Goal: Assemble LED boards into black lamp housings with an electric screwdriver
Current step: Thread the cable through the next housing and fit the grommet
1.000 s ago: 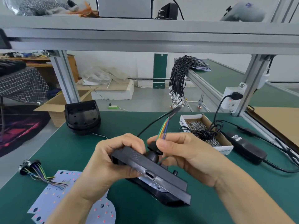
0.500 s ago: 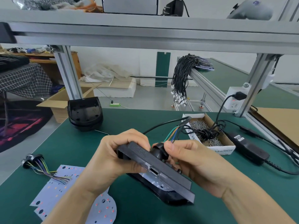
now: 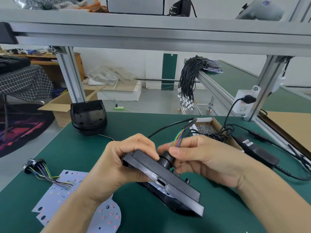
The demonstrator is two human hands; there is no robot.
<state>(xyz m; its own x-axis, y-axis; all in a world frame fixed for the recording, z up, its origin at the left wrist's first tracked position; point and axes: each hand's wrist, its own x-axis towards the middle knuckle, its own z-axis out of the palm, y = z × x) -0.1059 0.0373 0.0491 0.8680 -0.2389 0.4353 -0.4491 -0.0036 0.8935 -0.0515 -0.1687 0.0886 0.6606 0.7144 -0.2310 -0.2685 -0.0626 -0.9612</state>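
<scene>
Left hand (image 3: 117,165) grips the black lamp housing (image 3: 168,180); right hand (image 3: 202,158), just beside it, pinches the housing's round cable gland (image 3: 165,161).

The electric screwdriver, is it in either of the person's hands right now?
No, the left hand grips the black lamp housing and the right hand pinches its round black cable fitting.

No text can be read. The black power adapter (image 3: 257,151), just right of the cardboard screw box (image 3: 217,127), bears a white label (image 3: 247,142) too small and blurred to make out.
</scene>
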